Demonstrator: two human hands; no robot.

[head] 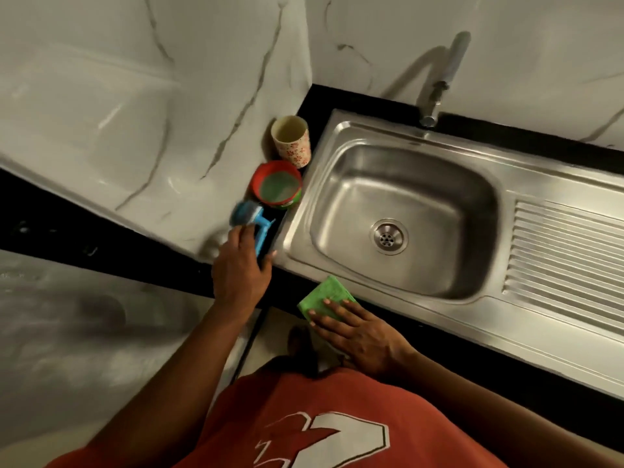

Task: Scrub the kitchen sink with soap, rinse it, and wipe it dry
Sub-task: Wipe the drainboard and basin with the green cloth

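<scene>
The task looks to be at its very start. The sink (405, 184) shows bare steel with no suds, and I can see no standing water round the drain (388, 236); the tap (432, 106) gives no stream that I can make out. The left hand (241, 261) grips the handle of a blue brush (251, 219) just left of the sink's rim, over the dark counter (439, 332), with the brush head near a red tub (277, 185) of what seems to be green soap. The brush is blurred, so whether it carries any soap cannot be told. The right hand (358, 329) lies flat with straight fingers pressing a green cloth (326, 295) on the counter's front edge, at the sink's near corner; it holds nothing in a grasp. A flowered cup (292, 141) stands behind the tub. By my reading, the tools are only being taken up: loading the brush with soap, scrubbing the basin and drainboard (567, 251), rinsing, and wiping dry are all left to do.
</scene>
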